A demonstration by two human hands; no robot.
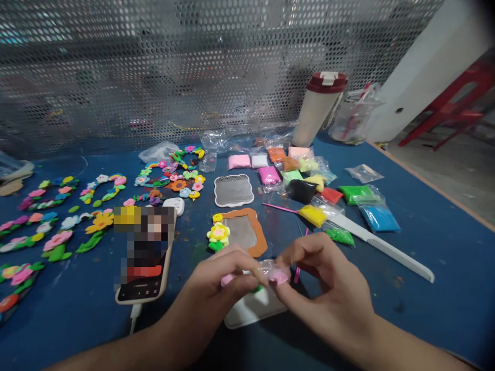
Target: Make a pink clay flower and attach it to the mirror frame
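Observation:
Close together over a white board (251, 309), both hands work on a small clear packet of pink clay (279, 275). My left hand (228, 288) pinches the packet's left edge, and a lump of pink clay (227, 280) shows among its fingers. Thumb and fingers of my right hand (325, 283) grip the packet's clay-filled end. A bit of green clay (256, 289) lies on the board, partly hidden by the hands. Just beyond is a small mirror (242, 232) with a brown clay border and a yellow flower (218, 233) at its left.
A phone (145, 257) on a cable lies left, near several clay-flower frames (98, 190). A plain mirror (234, 190) lies behind. Clay packets (301, 190), a white comb (386, 252) and pink sticks (280, 207) are right. A tumbler (315, 113) stands by the perforated metal panel (216, 67).

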